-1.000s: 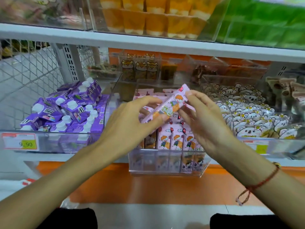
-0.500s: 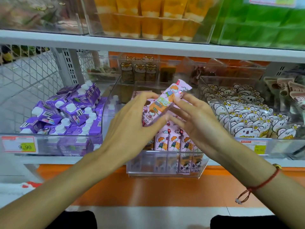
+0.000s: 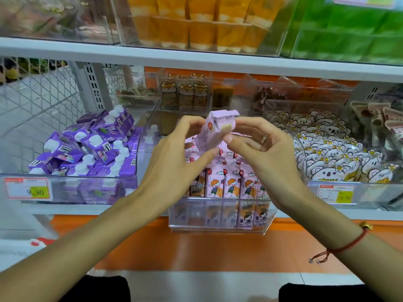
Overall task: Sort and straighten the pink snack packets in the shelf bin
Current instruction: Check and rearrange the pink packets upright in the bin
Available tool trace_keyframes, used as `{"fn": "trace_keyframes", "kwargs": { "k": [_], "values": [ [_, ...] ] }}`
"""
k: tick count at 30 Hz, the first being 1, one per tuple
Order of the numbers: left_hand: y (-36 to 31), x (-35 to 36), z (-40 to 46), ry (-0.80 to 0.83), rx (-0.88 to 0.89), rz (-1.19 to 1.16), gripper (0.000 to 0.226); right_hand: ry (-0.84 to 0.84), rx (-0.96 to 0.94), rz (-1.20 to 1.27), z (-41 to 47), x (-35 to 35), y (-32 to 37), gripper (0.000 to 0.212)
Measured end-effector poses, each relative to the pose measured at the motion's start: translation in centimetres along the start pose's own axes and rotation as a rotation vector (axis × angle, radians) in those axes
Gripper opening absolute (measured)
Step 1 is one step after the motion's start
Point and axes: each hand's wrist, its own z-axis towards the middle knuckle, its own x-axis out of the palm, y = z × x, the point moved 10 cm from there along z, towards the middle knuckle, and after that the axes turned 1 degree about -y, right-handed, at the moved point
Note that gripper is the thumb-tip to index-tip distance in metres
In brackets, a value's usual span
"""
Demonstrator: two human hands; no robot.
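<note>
A pink snack packet (image 3: 214,129) is held up above the clear shelf bin (image 3: 220,223), tilted with its back and top seam towards me. My left hand (image 3: 174,162) pinches its lower left side between thumb and fingers. My right hand (image 3: 259,149) pinches its right side near the top. Below them, several pink snack packets (image 3: 231,182) with a cartoon child stand upright in rows inside the bin, partly hidden by my hands.
A bin of purple drink cartons (image 3: 87,149) stands to the left, a bin of koala-print packets (image 3: 331,158) to the right. Price tags (image 3: 28,190) hang on the shelf edge. Orange cups (image 3: 196,20) and green packs (image 3: 349,25) fill the upper shelf.
The packet has been turned from lying diagonal with its printed front showing to more upright with its back towards me. Both hands stayed on it and shifted slightly upward.
</note>
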Motion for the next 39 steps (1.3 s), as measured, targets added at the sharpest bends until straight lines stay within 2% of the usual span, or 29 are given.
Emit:
{"fn": "trace_keyframes", "kwargs": {
  "k": [5, 9, 12, 16, 22, 26, 28, 30, 33, 36, 39],
  "values": [
    [-0.2, -1.0, 0.4, -0.051, -0.006, -0.080, 0.035, 0.000, -0.052, -0.025, -0.2, 0.2, 0.7, 0.020],
    [-0.1, -0.2, 0.3, 0.014, -0.051, -0.178, 0.038, -0.036, 0.001, -0.033, 0.0, -0.3, 0.2, 0.019],
    [0.9, 0.6, 0.3, 0.080, -0.178, -0.243, 0.041, -0.036, 0.100, -0.032, 0.4, -0.7, -0.5, 0.020],
    [2.6, 0.7, 0.3, 0.084, -0.395, -0.383, 0.022, 0.126, 0.296, -0.007, 0.4, 0.4, -2.3, 0.025],
    [3.8, 1.0, 0.0, 0.114, -0.556, -0.457, 0.024, 0.144, 0.356, 0.004, 0.2, 0.6, -3.0, 0.026],
    [3.6, 0.6, 0.1, 0.072, -0.540, -0.473, 0.024, 0.173, 0.377, -0.014, -0.1, 0.9, -3.1, 0.028],
    [3.4, -0.3, 0.4, -0.001, -0.503, -0.438, 0.033, 0.230, 0.356, -0.098, -0.5, 1.6, -2.8, 0.044],
    [3.1, -0.7, 0.6, -0.041, -0.457, -0.379, 0.048, 0.262, 0.255, -0.212, -0.8, 2.4, -2.1, 0.058],
    [2.6, -0.8, 0.8, -0.032, -0.394, -0.277, 0.051, 0.258, 0.221, -0.178, -0.7, 2.7, -1.8, 0.050],
    [2.8, -1.0, 1.0, -0.017, -0.412, -0.418, 0.042, 0.321, 0.392, -0.015, -0.7, 2.7, -2.9, 0.037],
    [3.0, -1.3, 1.2, -0.013, -0.424, -0.509, 0.038, 0.373, 0.504, 0.142, -1.1, 2.9, -3.6, 0.035]
  ]
}}
